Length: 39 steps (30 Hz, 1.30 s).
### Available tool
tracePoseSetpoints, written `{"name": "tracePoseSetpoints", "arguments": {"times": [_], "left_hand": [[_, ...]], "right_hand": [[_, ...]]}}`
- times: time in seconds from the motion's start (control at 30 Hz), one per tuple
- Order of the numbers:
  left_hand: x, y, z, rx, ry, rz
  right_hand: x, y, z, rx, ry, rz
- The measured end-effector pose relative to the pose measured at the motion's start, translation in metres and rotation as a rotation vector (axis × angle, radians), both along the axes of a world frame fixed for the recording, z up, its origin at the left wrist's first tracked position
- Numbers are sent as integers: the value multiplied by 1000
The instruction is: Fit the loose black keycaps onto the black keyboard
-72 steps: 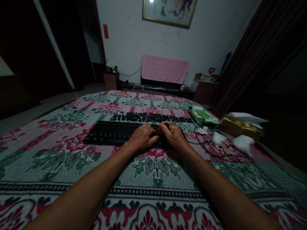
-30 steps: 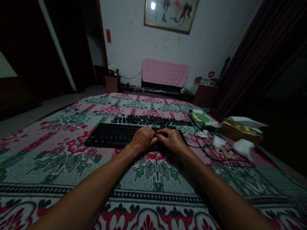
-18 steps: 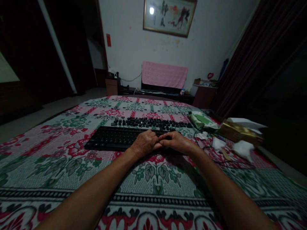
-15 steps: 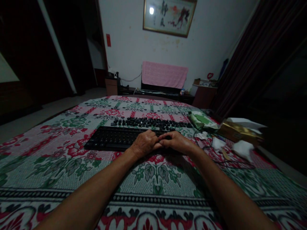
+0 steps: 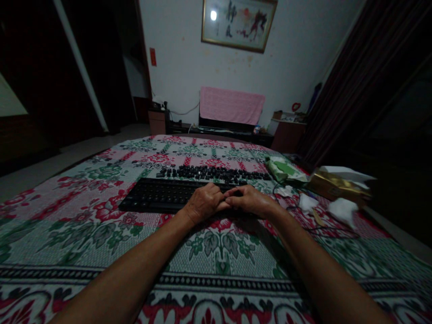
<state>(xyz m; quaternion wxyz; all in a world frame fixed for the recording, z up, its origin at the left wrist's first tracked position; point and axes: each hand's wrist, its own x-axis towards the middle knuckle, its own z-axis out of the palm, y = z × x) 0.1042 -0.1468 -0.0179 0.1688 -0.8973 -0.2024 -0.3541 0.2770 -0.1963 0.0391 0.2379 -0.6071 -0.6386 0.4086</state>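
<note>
A black keyboard (image 5: 158,194) lies across the patterned bedspread, its keycaps off over the part that shows. My left hand (image 5: 206,201) rests over the keyboard's middle, its fingers curled in towards my other hand. My right hand (image 5: 249,200) is over the right part, with thumb and fingertips pinched together, meeting the left fingers. Anything between the fingertips is too small or hidden to make out. Just beyond the keyboard, loose black keycaps (image 5: 216,173) are spread in a long band. The right end of the keyboard is mostly covered by my hands.
To the right lie a green tissue pack (image 5: 285,170), a golden box (image 5: 337,186), crumpled white tissues (image 5: 342,210) and a dark cable (image 5: 332,228). The floral bedspread (image 5: 101,238) spreads under everything. At the far wall, a pink towel (image 5: 232,105) hangs over a dark screen.
</note>
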Motion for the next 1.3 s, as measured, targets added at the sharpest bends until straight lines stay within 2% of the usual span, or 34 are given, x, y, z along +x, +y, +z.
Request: {"name": "tracePoseSetpoints", "arguments": {"times": [0.2,0.3,0.47,0.63,0.7,0.87,1.03,1.3], "left_hand": [[-5,1,3,-117,53,37],[-11,5,6,-191,30,100],[-19,9,6,-253,-74,252],[-18,10,4,-304,-157,314],[-18,11,3,-334,-209,334],[-18,13,4,-375,-283,339],[-17,13,5,-393,-308,341],[-17,14,4,-390,-299,333]], "right_hand": [[-7,2,-4,112,-21,-34],[0,8,-10,245,-56,-55],[13,26,-11,475,-235,-157],[14,62,-8,559,-472,-140],[12,79,-11,566,-578,-94],[7,106,-20,448,-726,-60],[5,113,-22,416,-793,-11],[4,118,-21,366,-823,-25]]}}
